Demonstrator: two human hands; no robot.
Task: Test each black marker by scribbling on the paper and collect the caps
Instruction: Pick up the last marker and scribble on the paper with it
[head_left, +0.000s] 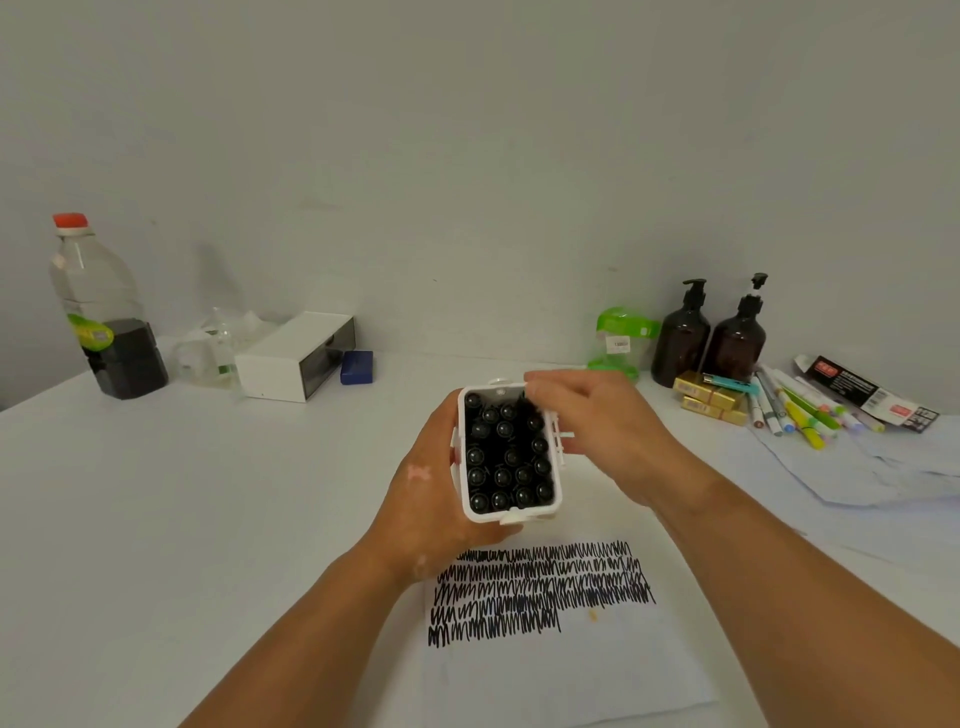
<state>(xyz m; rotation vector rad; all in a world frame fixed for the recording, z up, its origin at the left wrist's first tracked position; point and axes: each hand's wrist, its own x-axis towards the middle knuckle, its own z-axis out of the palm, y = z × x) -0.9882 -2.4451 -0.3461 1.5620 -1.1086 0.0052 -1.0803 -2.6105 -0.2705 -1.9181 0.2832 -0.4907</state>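
The left hand (426, 499) wraps the white marker case (483, 515) above the scribbled paper (571, 660). The right hand (592, 421) curls its fingertips onto the black markers (501, 457) at the far corner; I cannot tell if they pinch one. Best pull one straight up, case steady.

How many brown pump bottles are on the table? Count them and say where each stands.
2. The left brown bottle stands beside the green plastic item; the right brown bottle stands next to it, behind the gold boxes. None looks hidden.
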